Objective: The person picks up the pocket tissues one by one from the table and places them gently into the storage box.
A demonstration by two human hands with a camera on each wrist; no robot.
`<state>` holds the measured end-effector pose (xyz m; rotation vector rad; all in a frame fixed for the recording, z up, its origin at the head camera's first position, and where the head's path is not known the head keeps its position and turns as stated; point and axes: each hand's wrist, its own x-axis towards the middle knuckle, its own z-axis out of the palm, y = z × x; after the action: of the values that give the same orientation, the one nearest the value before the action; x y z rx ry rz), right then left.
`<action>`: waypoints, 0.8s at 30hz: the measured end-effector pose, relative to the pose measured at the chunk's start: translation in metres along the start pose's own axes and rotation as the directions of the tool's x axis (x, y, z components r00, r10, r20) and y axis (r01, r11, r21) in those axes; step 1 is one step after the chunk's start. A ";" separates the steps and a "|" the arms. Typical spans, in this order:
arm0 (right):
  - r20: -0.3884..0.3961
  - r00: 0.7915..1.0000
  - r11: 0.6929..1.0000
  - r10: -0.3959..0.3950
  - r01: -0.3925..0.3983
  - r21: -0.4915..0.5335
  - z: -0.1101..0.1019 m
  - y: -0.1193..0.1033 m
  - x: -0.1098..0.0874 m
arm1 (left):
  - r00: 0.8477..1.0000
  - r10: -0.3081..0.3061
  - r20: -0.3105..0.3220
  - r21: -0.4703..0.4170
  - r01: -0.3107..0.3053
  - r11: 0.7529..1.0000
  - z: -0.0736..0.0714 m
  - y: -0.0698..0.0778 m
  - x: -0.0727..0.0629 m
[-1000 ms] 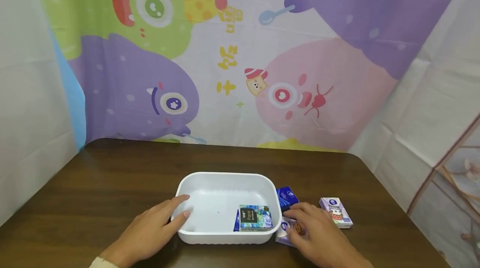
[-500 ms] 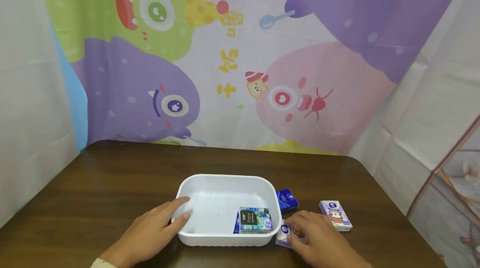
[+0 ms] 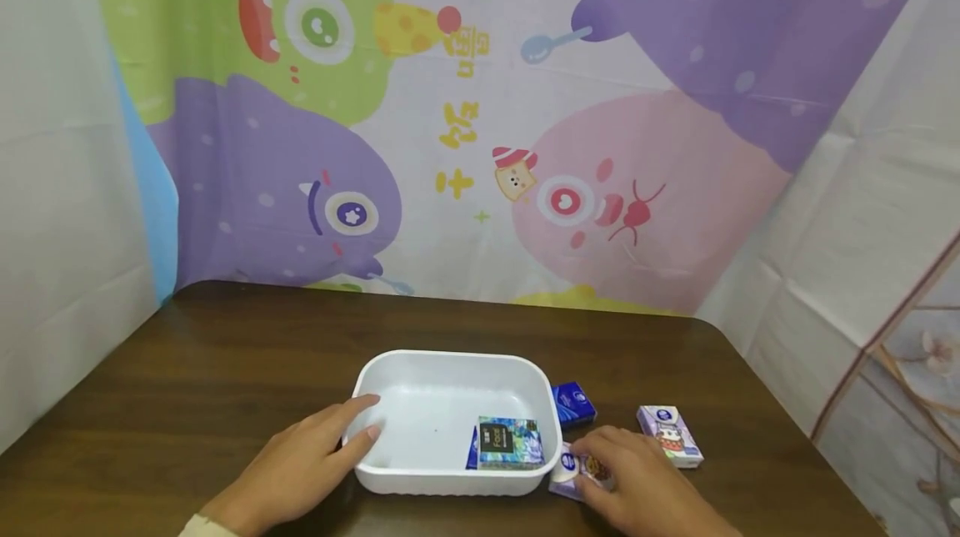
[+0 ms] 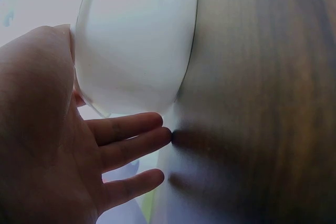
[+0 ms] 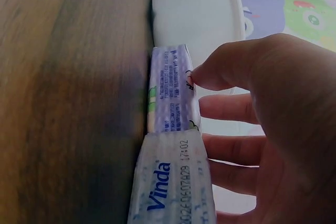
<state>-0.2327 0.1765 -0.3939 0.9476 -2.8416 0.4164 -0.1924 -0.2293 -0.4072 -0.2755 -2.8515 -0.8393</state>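
My left hand [image 3: 300, 458] rests at the left end of a white plastic basin [image 3: 450, 483], thumb and index finger reaching over its rim. In the left wrist view three straight fingers [image 4: 134, 142] lie outside the basin's end wall. My right hand [image 3: 641, 474] is over a purple-and-white tissue pack [image 3: 567, 464] lying against the basin's right side. In the right wrist view the thumb [image 5: 215, 72] and a finger touch the pack's printed face. A second pack marked Vinda [image 5: 168, 182] appears nearer that camera. Inside the basin lies a colourful Face tissue pack [image 3: 525, 441], partly covering a blue one [image 3: 472, 449].
A dark blue tissue pack [image 3: 573, 405] lies just right of the basin's far side. Further right is another purple-and-white pack [image 3: 670, 435] with a cartoon print. The brown wooden table [image 3: 262, 337] meets a cartoon curtain [image 3: 450, 253] at the back.
The whole view has shifted slightly downward. My right fingers have drawn back from the blue pack onto the purple-and-white one. My left hand has stayed at the basin's rim.
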 end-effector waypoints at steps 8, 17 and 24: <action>-0.048 0.997 0.998 -0.052 0.051 -0.040 0.002 0.002 -0.002 | 1.000 -0.011 0.015 -0.011 0.011 1.000 0.000 -0.001 0.000; -0.013 0.999 0.999 -0.033 0.033 -0.037 0.000 0.001 -0.003 | 0.999 -0.029 0.034 -0.015 0.030 0.999 -0.001 0.000 0.000; 0.004 1.000 0.999 0.003 -0.003 -0.035 -0.003 0.001 -0.004 | 0.999 -0.026 0.029 -0.014 0.026 1.000 -0.001 0.001 0.000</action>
<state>-0.2298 0.1807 -0.3922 0.9389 -2.8448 0.3645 -0.1918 -0.2292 -0.4059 -0.2548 -2.8824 -0.8683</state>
